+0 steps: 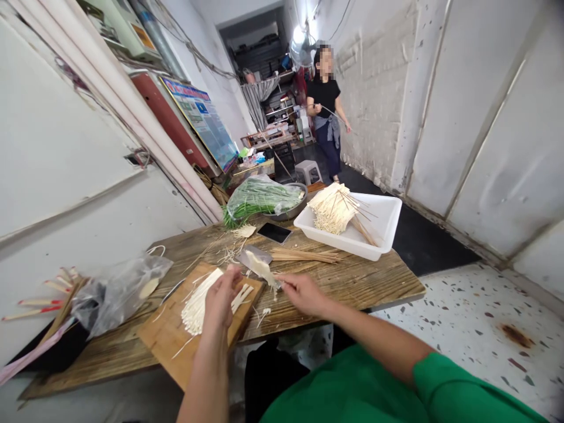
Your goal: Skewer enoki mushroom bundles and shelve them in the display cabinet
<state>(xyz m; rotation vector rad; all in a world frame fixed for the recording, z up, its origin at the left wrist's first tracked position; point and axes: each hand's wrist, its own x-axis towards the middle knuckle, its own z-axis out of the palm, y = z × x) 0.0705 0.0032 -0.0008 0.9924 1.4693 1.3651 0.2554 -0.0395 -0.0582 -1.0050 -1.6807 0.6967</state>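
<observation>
**Weathered timber: one lot, part worked**

One plank table (388, 288), viewed from afar on my head-camera feed. One white tub (337, 239), holding a heap of pale stranded bundles (332, 208) with thin sticks among them: the finished share, I judge. One chopping board (170, 335), carrying a loose pale fan of strands (194, 311). Bare sticks (304, 255), lying near the tub. Fan and sticks I enter as stock remaining; the lot is well along, not complete. Left hand (222, 294): over the board beside the fan, fingers bent; whether they grip, I cannot tell. Right hand (304, 294): thumb and fingers pinched together at the near end of one ragged pale piece (261, 268), off the board.
</observation>
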